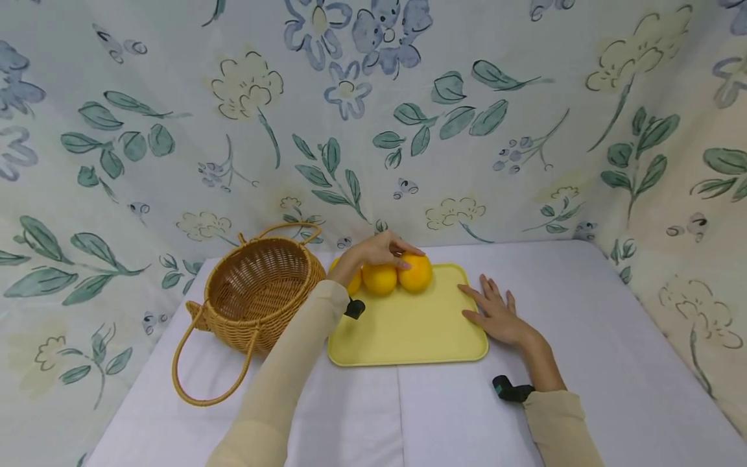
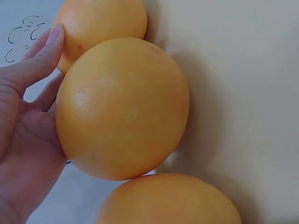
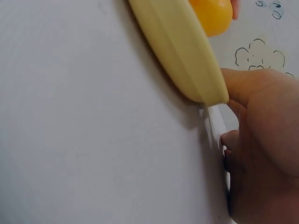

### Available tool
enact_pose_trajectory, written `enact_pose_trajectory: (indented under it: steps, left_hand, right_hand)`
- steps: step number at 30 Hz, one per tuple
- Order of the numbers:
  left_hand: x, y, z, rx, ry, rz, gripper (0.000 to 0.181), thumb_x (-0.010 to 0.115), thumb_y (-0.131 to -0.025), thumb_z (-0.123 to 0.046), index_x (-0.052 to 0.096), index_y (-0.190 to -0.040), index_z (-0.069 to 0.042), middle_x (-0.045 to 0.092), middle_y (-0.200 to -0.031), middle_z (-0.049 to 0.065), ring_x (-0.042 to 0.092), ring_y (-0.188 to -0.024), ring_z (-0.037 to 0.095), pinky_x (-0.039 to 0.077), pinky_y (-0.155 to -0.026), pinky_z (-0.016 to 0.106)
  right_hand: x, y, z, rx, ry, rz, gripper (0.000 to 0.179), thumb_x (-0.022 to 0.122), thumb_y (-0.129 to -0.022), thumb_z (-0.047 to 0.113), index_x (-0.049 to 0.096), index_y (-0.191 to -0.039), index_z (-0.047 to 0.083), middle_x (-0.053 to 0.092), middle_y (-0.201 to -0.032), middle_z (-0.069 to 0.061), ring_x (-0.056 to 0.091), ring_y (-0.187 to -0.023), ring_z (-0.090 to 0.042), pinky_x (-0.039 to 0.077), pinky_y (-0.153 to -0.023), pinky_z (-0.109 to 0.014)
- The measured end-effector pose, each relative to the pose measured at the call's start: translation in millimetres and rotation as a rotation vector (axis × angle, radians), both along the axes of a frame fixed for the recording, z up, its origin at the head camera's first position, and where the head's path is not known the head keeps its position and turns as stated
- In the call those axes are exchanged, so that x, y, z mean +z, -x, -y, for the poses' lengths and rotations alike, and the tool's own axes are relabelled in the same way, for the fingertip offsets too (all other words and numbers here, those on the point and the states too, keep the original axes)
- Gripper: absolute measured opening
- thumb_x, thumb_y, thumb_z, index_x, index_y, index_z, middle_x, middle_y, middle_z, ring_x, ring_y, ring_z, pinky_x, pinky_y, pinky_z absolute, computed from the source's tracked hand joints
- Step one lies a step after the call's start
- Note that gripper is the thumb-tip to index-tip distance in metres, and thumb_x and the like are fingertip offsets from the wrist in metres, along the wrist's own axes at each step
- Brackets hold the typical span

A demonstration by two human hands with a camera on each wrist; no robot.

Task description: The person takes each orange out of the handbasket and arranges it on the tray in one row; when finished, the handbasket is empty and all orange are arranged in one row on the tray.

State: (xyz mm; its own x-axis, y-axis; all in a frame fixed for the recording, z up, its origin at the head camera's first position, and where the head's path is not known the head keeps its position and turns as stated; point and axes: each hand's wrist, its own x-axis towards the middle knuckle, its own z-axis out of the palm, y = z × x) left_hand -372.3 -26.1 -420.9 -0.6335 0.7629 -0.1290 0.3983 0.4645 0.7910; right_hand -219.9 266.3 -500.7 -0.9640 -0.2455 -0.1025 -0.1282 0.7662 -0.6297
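Observation:
Three oranges sit in a row along the back of a yellow tray (image 1: 408, 331). The rightmost orange (image 1: 415, 274) is held by my left hand (image 1: 376, 251), thumb on its near side and fingers over its top. Beside it lies the middle orange (image 1: 380, 280), large in the left wrist view. The left orange (image 1: 353, 284) is partly hidden behind my left wrist. My right hand (image 1: 497, 314) lies at the tray's right side, fingers spread, with fingertips at the rim. In the right wrist view the tray's edge (image 3: 182, 51) meets the thumb side of that hand.
A wicker basket (image 1: 265, 321) with two handles stands left of the tray, its visible inside showing only woven wall and bottom. White cloth (image 1: 449, 415) covers the table. A floral curtain (image 1: 373, 155) hangs behind the table and along its sides.

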Motion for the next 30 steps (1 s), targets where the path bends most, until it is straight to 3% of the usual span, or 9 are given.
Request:
enact_pose_trajectory:
  steps: [14,21,26,30]
  left_hand:
    - [1.1,-2.7,-1.3,0.024,-0.025,-0.022,0.039,0.076,-0.094,-0.013,0.072,-0.133,-0.013,0.07,-0.137,0.005,0.059,-0.136,0.025,0.046,-0.118,0.039]
    - [10.6,-10.6,-1.4,0.134,-0.035,-0.141,0.038,0.076,-0.095,-0.017,0.072,-0.133,-0.014,0.063,-0.147,0.009,0.05,-0.145,0.027,0.035,-0.125,0.048]
    - [26.8,-28.1,11.5,0.191,-0.007,-0.253,0.04,0.075,-0.096,-0.021,0.07,-0.135,-0.012,0.052,-0.156,0.018,0.042,-0.15,0.033,0.035,-0.126,0.05]
    - [34.7,-50.2,26.1,0.26,0.006,-0.278,0.045,0.07,-0.101,-0.026,0.064,-0.142,-0.009,0.042,-0.161,0.022,0.034,-0.154,0.039,0.03,-0.127,0.055]
  right_hand:
    - [2.9,1.4,-2,0.003,-0.02,0.027,0.065,0.054,-0.106,0.04,0.035,-0.161,0.011,-0.008,-0.17,-0.032,-0.014,-0.156,-0.053,-0.022,-0.119,-0.072]
    - [4.6,5.4,-8,0.006,-0.039,0.028,0.067,0.055,-0.105,0.042,0.035,-0.161,0.011,-0.006,-0.169,-0.033,-0.012,-0.156,-0.053,-0.02,-0.119,-0.073]
    - [13.2,6.6,-9,0.021,-0.032,0.059,0.068,0.055,-0.105,0.041,0.034,-0.161,0.009,-0.005,-0.168,-0.035,-0.011,-0.155,-0.055,-0.018,-0.118,-0.075]
    - [26.1,8.5,-10,0.05,-0.039,0.095,0.07,0.053,-0.107,0.043,0.029,-0.163,0.008,-0.004,-0.168,-0.035,-0.009,-0.155,-0.056,-0.014,-0.117,-0.078]
